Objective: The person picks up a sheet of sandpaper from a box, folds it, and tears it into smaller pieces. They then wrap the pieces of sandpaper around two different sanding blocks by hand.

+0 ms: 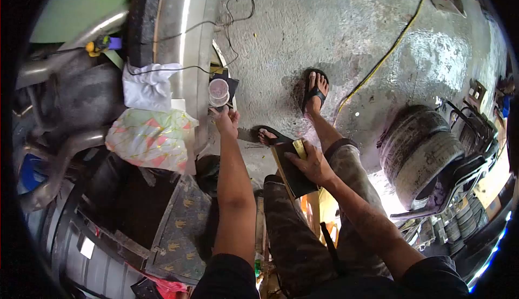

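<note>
My left hand reaches out with its fingers apart, fingertips right by a clear plastic cup. The cup has pinkish contents and overlaps a dark flat piece at the edge of the long grey ledge. Over my lap, my right hand is closed round a yellow block. Beneath the same hand lies a black flat panel with a tan edge, held tilted above my thighs.
A white cloth and a patterned cloth lie left of the ledge. A thin black cable crosses ledge and floor. Stacked tyres stand at the right. A yellow hose runs over the wet concrete floor.
</note>
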A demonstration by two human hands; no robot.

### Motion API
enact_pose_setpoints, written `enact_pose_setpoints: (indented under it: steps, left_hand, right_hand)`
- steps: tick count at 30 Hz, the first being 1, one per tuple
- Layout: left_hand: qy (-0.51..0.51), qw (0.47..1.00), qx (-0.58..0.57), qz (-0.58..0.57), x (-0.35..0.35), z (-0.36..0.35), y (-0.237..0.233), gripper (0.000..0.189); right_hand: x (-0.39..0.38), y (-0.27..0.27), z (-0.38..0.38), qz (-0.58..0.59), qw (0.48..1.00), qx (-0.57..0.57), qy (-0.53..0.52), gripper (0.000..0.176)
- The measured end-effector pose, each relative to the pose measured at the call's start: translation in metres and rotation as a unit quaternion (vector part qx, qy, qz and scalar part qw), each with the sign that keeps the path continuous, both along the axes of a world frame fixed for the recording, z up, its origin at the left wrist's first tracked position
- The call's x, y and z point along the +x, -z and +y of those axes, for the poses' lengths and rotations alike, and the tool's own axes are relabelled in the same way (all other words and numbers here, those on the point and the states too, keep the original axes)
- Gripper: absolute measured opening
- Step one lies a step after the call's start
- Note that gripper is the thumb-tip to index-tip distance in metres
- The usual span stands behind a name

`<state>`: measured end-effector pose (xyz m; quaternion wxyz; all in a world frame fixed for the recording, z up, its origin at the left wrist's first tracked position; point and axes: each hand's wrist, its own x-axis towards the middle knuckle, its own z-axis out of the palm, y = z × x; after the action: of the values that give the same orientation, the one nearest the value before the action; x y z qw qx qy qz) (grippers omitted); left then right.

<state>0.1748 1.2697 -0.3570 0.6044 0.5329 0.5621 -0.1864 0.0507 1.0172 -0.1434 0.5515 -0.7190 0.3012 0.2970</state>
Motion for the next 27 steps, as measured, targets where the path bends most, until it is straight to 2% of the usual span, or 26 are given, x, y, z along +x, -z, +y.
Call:
enact_pose_setpoints:
  steps: [1,3,4,5,6,8,11,12,13,16,17,18,19,20,21,23,24,25,26,27]
  left_hand:
    - [-0.006,1.000,0.004,0.007,-0.001,0.002,0.025,0.020]
    - [-0.116,0.984,0.125,0.050,-0.001,0.008,0.071,0.028]
    - [-0.121,0.983,0.128,0.055,0.003,0.005,0.084,0.028]
    - [-0.105,0.981,0.152,0.058,0.005,0.005,0.095,0.042]
    - [-0.088,0.978,0.176,0.063,0.008,0.006,0.098,0.057]
    - [-0.112,0.970,0.199,0.087,0.026,0.001,0.093,0.063]
    - [-0.173,0.944,0.244,0.141,0.059,-0.012,0.092,0.082]
    - [-0.031,0.949,0.308,0.053,0.022,0.037,0.168,0.079]
    - [-0.033,0.950,0.306,0.054,0.018,0.035,0.168,0.079]
    - [-0.089,0.939,0.324,0.069,0.018,0.035,0.134,0.055]
    - [0.158,0.874,0.455,0.057,-0.010,0.067,0.159,0.049]
    - [0.388,0.738,0.551,0.043,-0.039,0.097,0.184,0.044]
    - [0.120,0.898,0.420,-0.049,-0.022,0.069,0.134,0.044]
    - [-0.154,0.951,0.233,-0.132,-0.016,0.037,0.083,0.045]
    - [-0.155,0.951,0.230,-0.136,-0.026,0.049,0.086,0.045]
    - [0.033,0.941,0.325,-0.088,-0.041,0.079,0.116,0.050]
    - [0.031,0.941,0.321,-0.103,-0.037,0.076,0.110,0.050]
    - [0.107,0.892,0.437,-0.049,-0.031,0.068,0.104,0.051]
    - [0.178,0.819,0.545,0.009,-0.028,0.060,0.103,0.051]
    - [0.176,0.819,0.546,-0.001,-0.030,0.059,0.110,0.051]
  right_hand:
    - [0.009,0.011,-0.001,0.007,1.000,0.004,-0.006,0.051]
    - [0.023,0.032,-0.007,0.081,0.995,0.048,-0.017,0.052]
    - [0.018,0.044,-0.001,0.006,1.000,0.009,0.004,0.053]
    - [0.012,0.055,0.000,0.013,1.000,0.012,-0.001,0.053]
    - [0.021,0.054,-0.001,0.057,0.998,0.018,0.008,0.054]
    - [0.037,0.053,-0.001,0.126,0.991,0.046,0.002,0.055]
    - [0.046,0.052,0.002,0.107,0.991,0.074,-0.012,0.057]
    - [0.051,0.051,0.002,0.112,0.990,0.081,-0.009,0.058]
    - [0.052,0.053,0.001,0.112,0.991,0.078,-0.011,0.058]
    - [0.062,0.056,0.003,0.129,0.990,0.039,-0.032,0.055]
    - [0.067,0.055,0.004,0.122,0.991,0.042,-0.034,0.055]
    - [0.073,0.056,0.005,0.076,0.995,0.032,-0.048,0.054]
    - [0.086,0.055,0.002,0.024,0.997,0.020,-0.065,0.052]
    - [0.095,0.052,0.001,0.019,0.997,0.018,-0.066,0.052]
    - [0.108,0.048,-0.001,0.035,0.996,0.043,-0.062,0.052]
    - [0.127,0.040,-0.007,0.038,0.996,0.062,-0.057,0.052]
    - [0.136,0.040,-0.009,0.007,0.995,0.035,-0.093,0.051]
    - [0.146,0.039,-0.012,-0.027,0.991,0.005,-0.127,0.051]
    - [0.154,0.034,-0.013,-0.057,0.990,-0.021,-0.129,0.050]
    - [0.163,0.030,-0.016,-0.066,0.990,-0.023,-0.125,0.050]
